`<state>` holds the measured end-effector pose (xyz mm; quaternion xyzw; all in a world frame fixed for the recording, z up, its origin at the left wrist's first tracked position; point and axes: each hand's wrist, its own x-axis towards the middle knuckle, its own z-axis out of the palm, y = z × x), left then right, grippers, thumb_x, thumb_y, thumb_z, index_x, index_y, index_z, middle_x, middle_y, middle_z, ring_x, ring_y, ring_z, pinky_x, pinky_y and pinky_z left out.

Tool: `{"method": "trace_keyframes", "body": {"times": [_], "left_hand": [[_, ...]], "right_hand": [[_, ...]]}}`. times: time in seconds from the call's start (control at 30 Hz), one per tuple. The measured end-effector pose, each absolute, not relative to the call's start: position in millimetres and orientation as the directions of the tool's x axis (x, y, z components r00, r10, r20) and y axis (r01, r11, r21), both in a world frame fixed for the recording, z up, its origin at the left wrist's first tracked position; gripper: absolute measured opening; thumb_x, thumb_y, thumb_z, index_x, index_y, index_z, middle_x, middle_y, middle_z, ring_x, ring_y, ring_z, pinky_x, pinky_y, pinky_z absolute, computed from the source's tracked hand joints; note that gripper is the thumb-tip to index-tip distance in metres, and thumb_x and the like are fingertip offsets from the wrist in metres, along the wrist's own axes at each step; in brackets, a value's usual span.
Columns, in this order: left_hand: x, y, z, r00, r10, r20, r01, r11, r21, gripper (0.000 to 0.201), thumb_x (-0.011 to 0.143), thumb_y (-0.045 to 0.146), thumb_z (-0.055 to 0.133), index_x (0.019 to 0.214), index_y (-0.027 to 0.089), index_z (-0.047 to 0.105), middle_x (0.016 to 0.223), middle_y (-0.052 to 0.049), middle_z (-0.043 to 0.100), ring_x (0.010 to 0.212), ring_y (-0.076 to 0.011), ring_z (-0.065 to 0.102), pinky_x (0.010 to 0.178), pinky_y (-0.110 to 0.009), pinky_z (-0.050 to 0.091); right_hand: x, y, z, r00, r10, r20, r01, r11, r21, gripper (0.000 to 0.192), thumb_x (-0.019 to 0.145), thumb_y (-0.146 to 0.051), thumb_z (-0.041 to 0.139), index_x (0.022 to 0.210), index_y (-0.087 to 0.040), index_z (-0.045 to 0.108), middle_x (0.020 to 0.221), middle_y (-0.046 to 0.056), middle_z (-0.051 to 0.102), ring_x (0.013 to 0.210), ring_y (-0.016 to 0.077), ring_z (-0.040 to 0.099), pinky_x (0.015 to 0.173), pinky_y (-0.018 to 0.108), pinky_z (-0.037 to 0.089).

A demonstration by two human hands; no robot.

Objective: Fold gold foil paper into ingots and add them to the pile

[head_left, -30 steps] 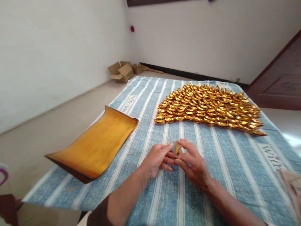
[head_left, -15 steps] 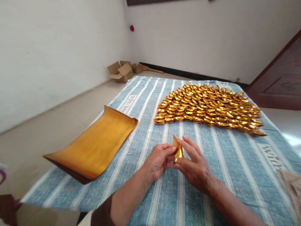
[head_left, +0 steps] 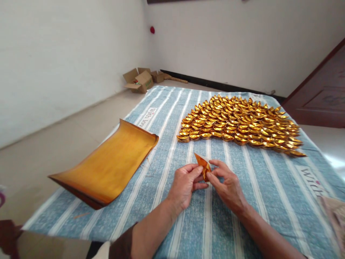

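At the left of the frame one stack of gold sheets (head_left: pixel 107 163) lies curled on the striped cloth (head_left: pixel 269 187), its long axis running from lower left to upper right. Above it, at the upper left, open boxes (head_left: pixel 138 80) sit on the floor by the wall; their number is hard to tell. Low in the middle, the left hand (head_left: pixel 185 183) pinches the folded foil (head_left: pixel 202 165) from the left, fingers closed on it. The single foil piece stands between both hands, just above their fingertips, its long axis tilted, its point aimed to the upper left. The right hand (head_left: pixel 229 187) grips it from the right. Upper right of centre, the ingots (head_left: pixel 239 124) lie in tight rows, too many to count.
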<state>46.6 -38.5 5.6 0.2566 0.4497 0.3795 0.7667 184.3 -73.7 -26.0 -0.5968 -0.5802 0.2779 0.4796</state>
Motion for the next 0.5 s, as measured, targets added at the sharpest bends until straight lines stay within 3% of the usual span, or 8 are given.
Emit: {"method": "trace_keyframes", "body": {"times": [0.2,0.5], "left_hand": [[47.3,-38.4,3.7,0.304,0.819,-0.486,-0.285,0.565,0.774,0.01,0.081,0.017,0.063,0.084,0.009,0.068,0.076,-0.008,0.07,0.064,-0.0153,0.068,0.053,-0.023,0.057],[49.8,-38.9,4.5,0.291,0.823,-0.487,-0.175,0.547,0.819,0.012,0.077,0.021,0.066,0.079,0.009,0.069,0.075,-0.009,0.071,0.057,-0.0125,0.065,0.05,-0.02,0.055]], "right_hand": [[184.6,-73.2,-26.0,0.166,0.966,0.197,0.447,0.104,-0.889,0.024,0.081,-0.032,0.059,0.061,-0.02,0.065,0.112,0.009,0.061,0.108,0.0248,0.056,0.096,0.043,0.041],[187.1,-73.8,-26.3,0.031,0.966,0.255,0.519,0.202,-0.831,0.021,0.084,-0.025,0.059,0.065,-0.02,0.068,0.105,0.008,0.061,0.105,0.0239,0.055,0.091,0.041,0.043]]}}
